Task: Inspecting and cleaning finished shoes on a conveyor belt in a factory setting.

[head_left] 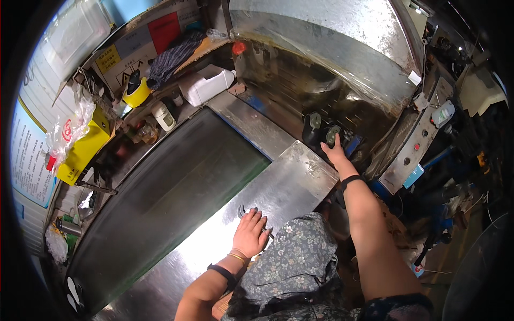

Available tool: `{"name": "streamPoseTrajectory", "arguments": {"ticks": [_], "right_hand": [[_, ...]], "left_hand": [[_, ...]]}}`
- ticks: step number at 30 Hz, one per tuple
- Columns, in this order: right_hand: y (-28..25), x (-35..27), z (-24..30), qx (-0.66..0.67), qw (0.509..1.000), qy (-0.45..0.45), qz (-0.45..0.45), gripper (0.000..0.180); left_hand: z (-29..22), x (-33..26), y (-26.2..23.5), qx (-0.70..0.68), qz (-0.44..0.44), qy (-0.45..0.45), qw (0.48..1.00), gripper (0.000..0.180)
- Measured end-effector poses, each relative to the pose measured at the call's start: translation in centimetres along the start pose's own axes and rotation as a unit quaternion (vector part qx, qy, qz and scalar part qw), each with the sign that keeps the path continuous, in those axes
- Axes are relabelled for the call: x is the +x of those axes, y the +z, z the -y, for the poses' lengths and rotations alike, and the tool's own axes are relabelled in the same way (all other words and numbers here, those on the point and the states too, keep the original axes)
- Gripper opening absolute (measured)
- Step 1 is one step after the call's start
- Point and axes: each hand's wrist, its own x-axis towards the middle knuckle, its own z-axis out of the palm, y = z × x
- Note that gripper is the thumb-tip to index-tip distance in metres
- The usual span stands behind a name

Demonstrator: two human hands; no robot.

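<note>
My left hand [249, 233] rests on the bare metal table [292, 179], palm down with its fingers stretched out. By its fingertips lies a thin dark curved piece [241, 211]; what is under the palm is hidden. My right arm reaches forward into the machine's opening. There my right hand [336, 154] has thumb and forefinger at the edge of a round dark-green part [333, 135]. The other fingers are partly hidden. Just left of it sits a similar rounded dark part [312, 123].
A dark conveyor belt [176, 198] runs along the left. Beyond it, a shelf bears a white jug [206, 84], yellow tape [136, 93] and a yellow box [85, 147]. A metal hood [342, 37] with a plastic sheet overhangs the opening. A button panel [412, 150] stands at right.
</note>
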Motion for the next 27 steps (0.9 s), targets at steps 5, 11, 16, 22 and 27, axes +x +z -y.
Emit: {"name": "streamPoseTrajectory", "arguments": {"ticks": [5,11,16,22,27], "right_hand": [[0.2,-2.1,-5.3,-0.021,0.988,-0.134,-0.077,0.070],[-4.4,-26.1,-2.9,0.186,0.963,-0.187,0.050,0.021],[-6.1,-38.5,3.5,0.154,0.889,-0.408,0.136,0.014],[-1.6,-40.8,3.1,-0.019,0.810,-0.549,0.208,0.014],[-1.9,-41.5,2.6,0.012,0.818,-0.531,0.222,0.012]], "left_hand": [[-0.1,0.0,0.6,-0.015,-0.005,0.004,1.000,0.044],[0.3,-0.7,-0.1,0.010,-0.021,0.012,1.000,0.044],[0.5,-0.8,0.1,0.020,-0.047,0.005,0.999,0.042],[0.1,-2.2,1.3,-0.124,-0.132,0.028,0.983,0.039],[-0.2,-11.4,-4.5,-0.048,-0.067,-0.003,0.997,0.044]]}}
